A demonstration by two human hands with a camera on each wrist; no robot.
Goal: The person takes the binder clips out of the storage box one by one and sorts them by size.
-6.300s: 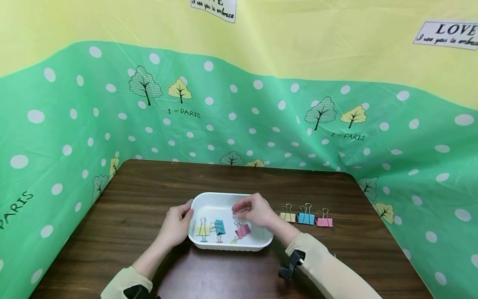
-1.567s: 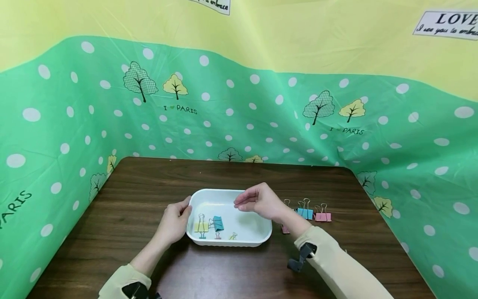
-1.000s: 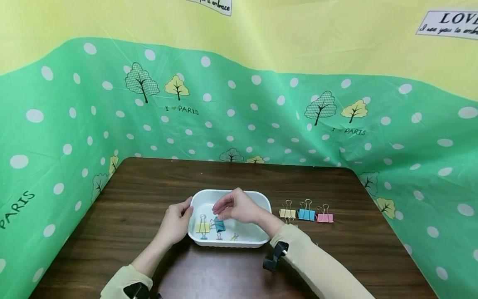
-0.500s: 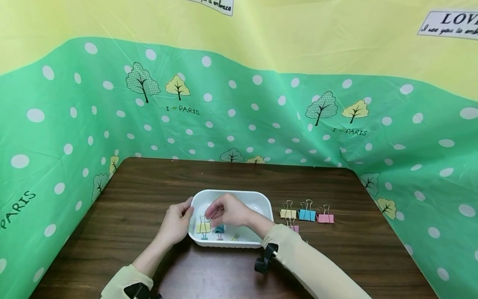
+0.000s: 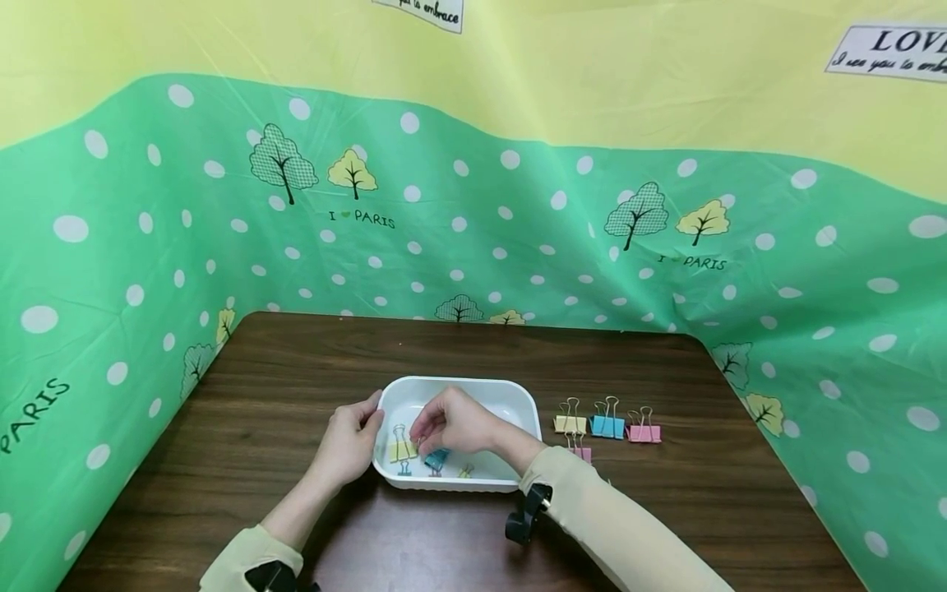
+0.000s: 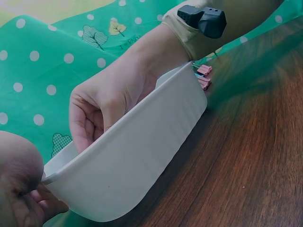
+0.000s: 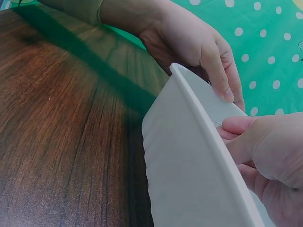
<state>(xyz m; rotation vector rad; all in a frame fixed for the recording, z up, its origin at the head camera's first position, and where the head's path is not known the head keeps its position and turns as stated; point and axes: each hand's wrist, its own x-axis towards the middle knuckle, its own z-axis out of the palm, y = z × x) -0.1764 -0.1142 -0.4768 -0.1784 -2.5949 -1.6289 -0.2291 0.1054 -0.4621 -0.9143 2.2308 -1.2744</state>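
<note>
A white plastic tray [image 5: 510, 395] sits on the table, its left end gripped by my left hand [image 5: 350, 444], thumb at the rim. My right hand [image 5: 455, 421] reaches inside it, fingertips pinching the wire handle of a blue binder clip [image 5: 436, 460], which lies tilted. Right beside those fingertips is a yellow binder clip [image 5: 402, 451]. Along the tray's near wall are smaller clips: a blue one [image 5: 404, 469] and a yellow one [image 5: 465, 471]. In the right wrist view a wire loop [image 7: 217, 124] shows at the right fingertips; the tray wall hides the clips.
Right of the tray, a yellow binder clip [image 5: 570, 424], a blue binder clip [image 5: 607, 426] and a pink binder clip [image 5: 645, 432] stand in a row on the dark wooden table [image 5: 325, 353]. Another pink clip [image 5: 582, 453] stands in front of them. A patterned cloth [image 5: 459, 247] encloses the table.
A pink clip has left the tray and now stands before the row on the table. My right hand has come back left into the tray, and the blue clip there has turned. Left hand stays.
</note>
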